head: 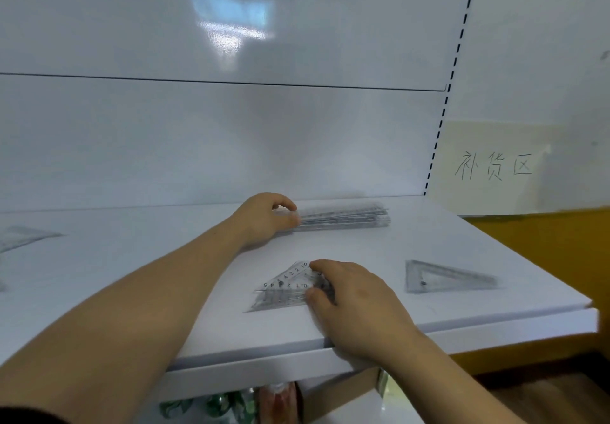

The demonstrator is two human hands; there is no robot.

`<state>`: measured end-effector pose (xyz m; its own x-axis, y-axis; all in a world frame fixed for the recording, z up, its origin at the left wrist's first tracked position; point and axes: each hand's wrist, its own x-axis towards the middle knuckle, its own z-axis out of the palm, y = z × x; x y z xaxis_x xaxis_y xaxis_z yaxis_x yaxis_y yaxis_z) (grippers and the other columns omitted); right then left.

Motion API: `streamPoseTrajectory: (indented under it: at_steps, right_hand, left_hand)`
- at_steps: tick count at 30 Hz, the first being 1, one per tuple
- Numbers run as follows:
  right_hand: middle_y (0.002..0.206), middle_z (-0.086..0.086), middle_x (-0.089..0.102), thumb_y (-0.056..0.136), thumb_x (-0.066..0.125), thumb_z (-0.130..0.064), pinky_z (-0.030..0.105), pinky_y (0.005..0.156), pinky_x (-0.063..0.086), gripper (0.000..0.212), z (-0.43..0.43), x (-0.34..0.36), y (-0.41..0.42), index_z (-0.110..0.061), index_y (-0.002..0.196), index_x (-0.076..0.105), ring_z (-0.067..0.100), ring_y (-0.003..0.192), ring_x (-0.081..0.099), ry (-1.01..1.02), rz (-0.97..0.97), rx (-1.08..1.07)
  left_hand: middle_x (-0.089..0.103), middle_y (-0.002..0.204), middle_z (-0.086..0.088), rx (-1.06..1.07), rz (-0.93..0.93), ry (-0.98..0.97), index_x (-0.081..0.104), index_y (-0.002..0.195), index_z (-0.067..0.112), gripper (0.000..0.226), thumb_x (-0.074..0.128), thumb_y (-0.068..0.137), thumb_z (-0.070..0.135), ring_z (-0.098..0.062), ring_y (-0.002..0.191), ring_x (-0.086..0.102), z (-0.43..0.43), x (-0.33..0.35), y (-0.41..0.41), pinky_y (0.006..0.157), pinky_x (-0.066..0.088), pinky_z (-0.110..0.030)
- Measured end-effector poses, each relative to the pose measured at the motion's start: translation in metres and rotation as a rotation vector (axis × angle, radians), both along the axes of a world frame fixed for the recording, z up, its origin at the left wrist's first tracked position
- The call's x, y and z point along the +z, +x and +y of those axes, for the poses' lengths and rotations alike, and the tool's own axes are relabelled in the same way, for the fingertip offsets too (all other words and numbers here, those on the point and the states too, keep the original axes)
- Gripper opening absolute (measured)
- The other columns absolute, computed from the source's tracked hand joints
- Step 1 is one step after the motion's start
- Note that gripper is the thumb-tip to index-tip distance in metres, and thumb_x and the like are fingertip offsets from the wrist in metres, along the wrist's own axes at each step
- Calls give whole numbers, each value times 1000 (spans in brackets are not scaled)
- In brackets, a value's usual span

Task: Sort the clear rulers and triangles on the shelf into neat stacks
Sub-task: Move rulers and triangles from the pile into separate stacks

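On the white shelf (132, 258) a stack of clear straight rulers (346, 217) lies near the back wall. My left hand (264, 219) grips the stack's left end, thumb on top. Nearer the front lies a small pile of clear triangles (284, 288) with printed numbers. My right hand (350, 298) holds the pile's right side, fingers on top and thumb at its near edge. A single clear triangle (442, 278) lies flat to the right. Another clear triangle (19, 237) lies at the far left.
The shelf's front edge (429, 328) runs across below my right hand. A slotted upright (452, 93) bounds the shelf's back right. A handwritten paper sign (495, 166) hangs on the right. Packaged goods (231, 404) and a cardboard box (343, 390) sit on the level below.
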<state>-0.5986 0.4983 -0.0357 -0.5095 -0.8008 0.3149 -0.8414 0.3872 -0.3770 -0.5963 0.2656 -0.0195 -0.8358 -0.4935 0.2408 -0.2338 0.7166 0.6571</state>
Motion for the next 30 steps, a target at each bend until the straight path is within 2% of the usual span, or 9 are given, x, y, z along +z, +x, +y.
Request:
streamPoseTrajectory:
  at_steps: [3, 7, 12, 15, 18, 20, 23, 26, 30]
  right_hand:
    - [130, -9, 52, 97, 39, -40, 27, 99, 33, 38, 0, -1, 1, -29, 133, 44, 12, 119, 44, 9, -6, -3]
    - [140, -10, 44, 97, 36, -44, 27, 106, 27, 47, -2, -3, 1, -29, 140, 35, 11, 128, 37, 52, 0, -10]
    - [150, -9, 32, 95, 34, -51, 31, 115, 16, 59, -2, -4, 2, -27, 148, 26, 10, 137, 26, 102, 17, -24]
    - [149, -7, 33, 93, 34, -54, 34, 115, 17, 62, -1, -2, 2, -26, 147, 25, 13, 136, 27, 116, 19, -27]
    - [147, -6, 37, 91, 38, -57, 33, 113, 23, 65, 1, 2, 1, -24, 146, 27, 14, 134, 31, 112, -14, -1]
    - [148, -6, 36, 89, 42, -59, 33, 111, 27, 68, 2, 13, -3, -25, 146, 28, 15, 134, 32, 110, -65, 13]
    - [153, -6, 30, 88, 42, -63, 35, 110, 27, 70, -11, 41, -13, -28, 147, 28, 16, 139, 29, 111, -68, 26]
    - [154, -2, 30, 88, 42, -63, 41, 110, 30, 71, -47, 64, -17, -26, 147, 27, 22, 138, 32, 191, -22, 79]
    - [155, 3, 28, 89, 40, -64, 41, 112, 29, 74, -105, 70, 0, -22, 148, 24, 25, 139, 30, 323, 47, 163]
  left_hand:
    - [61, 114, 2, -24, -14, -32, 66, 105, 23, 25, 71, 82, 30, -12, 110, 53, -2, -1, -1, 91, 36, -23]
    - [57, 116, 4, -34, -29, -142, 63, 114, 22, 27, 65, 88, 28, -9, 104, 49, -2, 0, -2, 91, 34, -22]
    - [58, 117, 3, -47, -93, -207, 59, 114, 26, 31, 68, 85, 30, -14, 105, 53, -3, 0, -3, 92, 41, -28]
    - [54, 128, 1, -14, -105, -169, 52, 128, 27, 47, 68, 84, 31, -17, 113, 52, 3, 2, -1, 95, 39, -26]
    - [34, 150, 3, 22, -162, -173, 32, 145, 29, 71, 65, 84, 44, -18, 134, 36, 12, 10, 9, 109, 29, -31]
    - [30, 153, 2, 40, -189, -201, 30, 146, 26, 71, 61, 86, 48, -18, 138, 31, 18, 17, 21, 111, 25, -31]
    - [37, 149, 2, 77, -246, -233, 37, 142, 23, 60, 56, 90, 45, -17, 135, 36, 24, 24, 52, 104, 28, -26]
    - [29, 153, 5, 191, -347, -230, 33, 144, 26, 65, 52, 89, 54, -16, 139, 29, 18, 24, 97, 111, 22, -28]
    - [29, 153, 7, 331, -408, -204, 34, 144, 27, 67, 50, 87, 59, -16, 139, 29, 8, 20, 169, 113, 23, -32]
